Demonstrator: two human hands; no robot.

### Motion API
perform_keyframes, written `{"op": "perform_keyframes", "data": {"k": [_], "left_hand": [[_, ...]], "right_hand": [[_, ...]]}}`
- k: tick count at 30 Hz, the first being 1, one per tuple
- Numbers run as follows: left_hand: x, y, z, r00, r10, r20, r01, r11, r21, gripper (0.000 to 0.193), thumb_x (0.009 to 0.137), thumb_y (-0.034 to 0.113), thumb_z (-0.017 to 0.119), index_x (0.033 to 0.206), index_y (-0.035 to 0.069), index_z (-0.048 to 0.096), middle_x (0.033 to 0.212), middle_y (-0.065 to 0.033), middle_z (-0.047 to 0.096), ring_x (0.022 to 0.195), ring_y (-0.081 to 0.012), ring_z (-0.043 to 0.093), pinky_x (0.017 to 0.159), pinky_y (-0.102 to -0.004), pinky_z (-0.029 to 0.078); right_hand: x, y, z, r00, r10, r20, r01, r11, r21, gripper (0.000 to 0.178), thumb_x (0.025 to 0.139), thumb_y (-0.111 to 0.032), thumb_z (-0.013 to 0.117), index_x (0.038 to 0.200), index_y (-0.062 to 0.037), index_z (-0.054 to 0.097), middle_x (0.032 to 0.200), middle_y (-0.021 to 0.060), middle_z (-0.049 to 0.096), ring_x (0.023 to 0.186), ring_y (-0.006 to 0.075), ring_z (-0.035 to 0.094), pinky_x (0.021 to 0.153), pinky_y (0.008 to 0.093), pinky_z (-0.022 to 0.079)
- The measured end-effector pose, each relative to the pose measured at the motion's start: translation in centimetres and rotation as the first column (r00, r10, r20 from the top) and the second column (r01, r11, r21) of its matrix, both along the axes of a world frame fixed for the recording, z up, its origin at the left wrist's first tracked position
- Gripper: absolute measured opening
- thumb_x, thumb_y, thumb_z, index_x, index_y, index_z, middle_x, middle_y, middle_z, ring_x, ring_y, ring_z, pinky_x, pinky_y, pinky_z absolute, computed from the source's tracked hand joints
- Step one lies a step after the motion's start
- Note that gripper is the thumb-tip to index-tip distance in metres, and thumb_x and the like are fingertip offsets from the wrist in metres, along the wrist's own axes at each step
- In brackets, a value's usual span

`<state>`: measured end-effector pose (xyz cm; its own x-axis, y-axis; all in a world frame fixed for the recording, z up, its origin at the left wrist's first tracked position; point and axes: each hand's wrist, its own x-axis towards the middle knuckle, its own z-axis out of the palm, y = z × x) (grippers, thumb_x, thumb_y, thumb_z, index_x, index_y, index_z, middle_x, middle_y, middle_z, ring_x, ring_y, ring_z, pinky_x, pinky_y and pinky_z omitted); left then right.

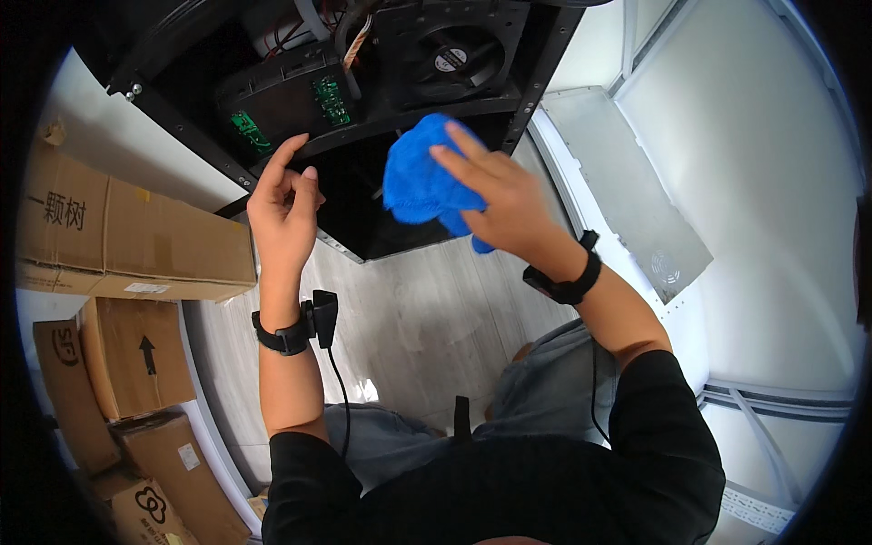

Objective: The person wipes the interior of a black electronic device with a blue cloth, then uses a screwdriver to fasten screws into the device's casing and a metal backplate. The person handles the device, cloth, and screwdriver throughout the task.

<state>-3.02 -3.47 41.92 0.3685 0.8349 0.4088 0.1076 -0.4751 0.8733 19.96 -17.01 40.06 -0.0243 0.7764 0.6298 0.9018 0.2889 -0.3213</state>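
My right hand [509, 200] grips a blue cloth [422, 173] and holds it up in front of a black machine cabinet [400, 123]. Part of the cloth hangs below my fingers, which are slightly blurred. Beside the cabinet's front edge is my left hand [286, 195], its index finger raised and the fingers loosely bent apart, with nothing in them. Behind it, inside the cabinet, sits a black module with green circuit boards [331, 100]. A round black fan [451, 60] is mounted to the right of that module, beyond the cloth.
Cardboard boxes [136, 227] are stacked along the left side. A grey metal panel [627, 182] with a vent leans at the right by a white wall [754, 182]. Loose wires [291, 32] show at the cabinet's top. Below lies a pale wood-look floor [409, 309].
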Motion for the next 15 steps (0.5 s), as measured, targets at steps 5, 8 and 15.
{"op": "perform_keyframes", "data": {"k": [5,8,15], "left_hand": [[0.1,-0.1,0.5,0.999,-0.046,-0.001,0.046,0.998,-0.038,0.047,0.091,0.004,0.056,0.137,0.008,0.047,0.073,0.0019,0.056,0.067,-0.0067,0.055,0.06,-0.0208,0.046],[0.4,-0.6,0.5,0.983,-0.108,0.146,0.129,0.981,-0.146,0.049,0.091,0.002,0.055,0.139,0.008,0.045,0.079,0.0015,0.057,0.073,-0.0076,0.058,0.064,-0.0212,0.047],[-0.3,-5.9,-1.8,0.897,-0.383,0.222,0.44,0.723,-0.532,0.073,0.086,0.038,0.064,0.143,0.008,0.03,0.141,-0.0129,0.04,0.132,-0.0253,0.038,0.109,-0.0391,0.029]], "right_hand": [[-2.3,-1.2,0.5,0.928,0.062,-0.368,-0.112,0.987,-0.116,0.075,0.066,-0.003,0.064,0.137,-0.0179,0.047,0.145,0.0122,0.04,0.096,0.0351,0.061,0.081,0.0345,0.051],[-3.0,-2.3,0.8,0.844,-0.027,-0.535,-0.06,0.987,-0.146,0.078,0.068,-0.004,0.067,0.141,-0.0144,0.041,0.145,0.0161,0.039,0.116,0.0379,0.053,0.094,0.0371,0.045],[-5.3,-5.3,1.5,0.626,-0.097,-0.774,-0.122,0.968,-0.219,0.085,0.071,-0.005,0.07,0.145,-0.0078,0.029,0.144,0.0217,0.038,0.13,0.0374,0.041,0.105,0.039,0.035]]}}
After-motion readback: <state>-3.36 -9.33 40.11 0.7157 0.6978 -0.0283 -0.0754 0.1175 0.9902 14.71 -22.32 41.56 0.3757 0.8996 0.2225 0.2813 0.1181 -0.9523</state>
